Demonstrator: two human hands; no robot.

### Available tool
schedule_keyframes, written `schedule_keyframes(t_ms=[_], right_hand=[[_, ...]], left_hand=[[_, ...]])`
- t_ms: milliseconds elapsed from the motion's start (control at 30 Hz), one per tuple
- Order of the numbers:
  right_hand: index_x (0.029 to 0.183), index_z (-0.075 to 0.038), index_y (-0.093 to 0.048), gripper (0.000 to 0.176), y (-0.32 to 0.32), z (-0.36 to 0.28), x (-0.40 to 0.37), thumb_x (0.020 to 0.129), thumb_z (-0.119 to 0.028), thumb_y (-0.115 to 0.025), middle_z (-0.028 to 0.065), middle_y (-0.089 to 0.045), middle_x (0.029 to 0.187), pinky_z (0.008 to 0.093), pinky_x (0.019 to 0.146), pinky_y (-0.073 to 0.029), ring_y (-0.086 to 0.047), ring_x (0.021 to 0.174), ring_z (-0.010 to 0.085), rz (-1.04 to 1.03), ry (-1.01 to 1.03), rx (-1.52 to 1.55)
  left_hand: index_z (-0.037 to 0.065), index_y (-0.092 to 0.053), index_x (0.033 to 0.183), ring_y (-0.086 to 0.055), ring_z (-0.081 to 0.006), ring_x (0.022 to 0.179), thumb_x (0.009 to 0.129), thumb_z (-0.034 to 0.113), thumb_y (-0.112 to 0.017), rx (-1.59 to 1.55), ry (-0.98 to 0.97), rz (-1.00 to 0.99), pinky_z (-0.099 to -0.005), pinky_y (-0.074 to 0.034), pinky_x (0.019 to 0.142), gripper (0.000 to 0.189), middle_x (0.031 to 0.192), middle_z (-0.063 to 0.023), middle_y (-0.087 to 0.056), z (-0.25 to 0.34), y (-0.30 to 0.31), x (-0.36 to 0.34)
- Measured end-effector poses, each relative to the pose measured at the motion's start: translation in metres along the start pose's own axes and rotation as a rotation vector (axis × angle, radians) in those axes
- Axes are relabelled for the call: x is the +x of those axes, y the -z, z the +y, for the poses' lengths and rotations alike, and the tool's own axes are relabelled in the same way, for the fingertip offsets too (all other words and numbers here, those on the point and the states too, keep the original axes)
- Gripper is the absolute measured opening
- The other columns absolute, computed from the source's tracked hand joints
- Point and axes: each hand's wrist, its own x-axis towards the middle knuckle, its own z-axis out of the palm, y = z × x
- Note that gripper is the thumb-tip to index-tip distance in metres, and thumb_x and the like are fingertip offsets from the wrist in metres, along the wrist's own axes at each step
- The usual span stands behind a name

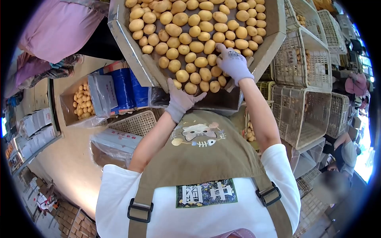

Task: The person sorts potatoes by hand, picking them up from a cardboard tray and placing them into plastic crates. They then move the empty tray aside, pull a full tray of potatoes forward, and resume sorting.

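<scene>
Many yellow potatoes (196, 47) lie on a metal-sided sorting table (135, 51) that narrows to an outlet toward me. My left hand (181, 101), in a light glove, is at the left side of this outlet. Its fingers are spread around the nearest potatoes (190, 88), and no potato is gripped in it. My right hand (233, 63), gloved too, reaches over the right side of the table. Its fingers are apart and rest among the potatoes, with some fingertips hidden. Below the outlet is a plastic-lined box (220, 101), partly hidden by my hands and apron.
A carton of potatoes (82, 101) stands at left beside a blue box (129, 87). Closer are an empty-looking plastic-lined carton (115, 144) and a basket (139, 123). Stacked plastic crates (297, 111) line the right. A person in pink (59, 29) is at upper left; others are at far right.
</scene>
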Motion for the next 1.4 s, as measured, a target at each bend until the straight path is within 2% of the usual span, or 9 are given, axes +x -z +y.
schedule_keyframes(t_ms=[300, 600, 733, 833, 967, 1000, 1200, 1333, 1400], right_hand=[[0.133, -0.02, -0.057, 0.044, -0.02, 0.007, 0.004, 0.089, -0.027, -0.059, 0.018, -0.068, 0.113, 0.0463, 0.09, -0.052, -0.068, 0.104, 0.0352, 0.146, -0.082, 0.295], [0.121, -0.011, -0.068, 0.038, 0.083, 0.102, -0.043, 0.083, -0.009, -0.071, 0.0148, -0.071, 0.103, 0.0426, 0.082, -0.056, -0.069, 0.09, 0.0311, 1.05, 0.044, -0.34], [0.134, -0.017, -0.06, 0.045, 0.007, 0.042, -0.002, 0.09, -0.025, -0.059, 0.0223, -0.066, 0.121, 0.0471, 0.093, -0.054, -0.065, 0.106, 0.0408, 0.352, 0.189, -0.269], [0.14, -0.01, -0.055, 0.05, -0.023, 0.049, 0.034, 0.094, -0.031, -0.055, 0.0263, -0.061, 0.13, 0.0503, 0.101, -0.049, -0.06, 0.119, 0.0412, 0.265, 0.125, -0.145], [0.132, -0.019, -0.061, 0.043, -0.021, 0.058, 0.05, 0.093, -0.036, -0.058, 0.0228, -0.066, 0.11, 0.053, 0.081, -0.054, -0.066, 0.095, 0.0424, 0.304, 0.141, -0.013], [0.127, -0.016, -0.063, 0.038, -0.05, 0.081, 0.063, 0.093, -0.033, -0.06, 0.0212, -0.066, 0.11, 0.0516, 0.079, -0.055, -0.067, 0.095, 0.0412, 0.418, 0.135, -0.121], [0.117, -0.005, -0.064, 0.032, 0.049, 0.066, -0.023, 0.096, -0.03, -0.062, 0.02, -0.065, 0.106, 0.0434, 0.086, -0.055, -0.066, 0.097, 0.037, 0.689, 0.636, -0.055], [0.137, -0.01, -0.062, 0.049, 0.096, 0.185, -0.044, 0.088, -0.012, -0.065, 0.0216, -0.042, 0.152, 0.045, 0.107, -0.045, -0.051, 0.131, 0.0383, 1.018, -0.326, -0.176], [0.143, -0.014, -0.057, 0.055, 0.097, 0.142, -0.059, 0.09, -0.024, -0.069, 0.0211, -0.035, 0.158, 0.0469, 0.11, -0.044, -0.046, 0.138, 0.0385, 0.885, -0.127, -0.219]], left_hand=[[0.022, -0.031, 0.156, -0.036, -0.0361, 0.145, 0.092, 0.079, -0.027, -0.087, 0.04, -0.027, -0.0701, -0.033, 0.11, 0.086, 0.161, -0.0082, -0.033, 0.001, 0.003, 0.001], [0.022, -0.028, 0.157, -0.035, -0.0376, 0.146, 0.088, 0.081, -0.031, -0.07, 0.003, -0.016, -0.0718, -0.029, 0.111, 0.091, 0.161, -0.0088, -0.033, 0.0, 0.005, 0.004], [0.019, -0.03, 0.155, -0.037, -0.0361, 0.145, 0.088, 0.073, -0.051, 0.001, -0.051, -0.199, -0.0659, -0.032, 0.113, 0.089, 0.159, -0.0088, -0.035, -0.001, 0.01, 0.005], [0.006, -0.036, 0.149, -0.04, -0.0271, 0.141, 0.069, 0.04, -0.091, 1.333, -0.7, 0.052, -0.0403, -0.031, 0.12, 0.102, 0.153, -0.0097, -0.043, -0.013, 0.029, 0.006], [0.018, -0.025, 0.158, -0.036, -0.0336, 0.143, 0.084, 0.071, -0.062, 0.43, -0.484, 0.135, -0.0571, -0.028, 0.117, 0.098, 0.161, -0.0067, -0.033, -0.023, 0.027, 0.004], [0.023, -0.026, 0.158, -0.036, -0.0346, 0.143, 0.086, 0.08, -0.05, -0.276, 0.021, 0.044, -0.0644, -0.028, 0.114, 0.095, 0.161, -0.0053, -0.032, -0.012, 0.015, 0.002], [0.03, -0.018, 0.16, -0.028, -0.0342, 0.147, 0.084, 0.089, -0.034, -0.231, 0.011, 0.104, -0.0688, -0.02, 0.115, 0.097, 0.163, -0.0026, -0.028, -0.01, 0.012, 0.002], [0.031, -0.019, 0.16, -0.028, -0.034, 0.147, 0.083, 0.09, -0.036, -0.223, -0.032, 0.077, -0.0687, -0.024, 0.114, 0.098, 0.163, -0.0017, -0.027, -0.014, 0.013, 0.002], [0.034, -0.016, 0.16, -0.022, -0.0327, 0.149, 0.085, 0.088, -0.035, -0.24, 0.017, 0.047, -0.0687, -0.025, 0.113, 0.095, 0.165, 0.0011, -0.022, -0.016, 0.023, 0.014]])
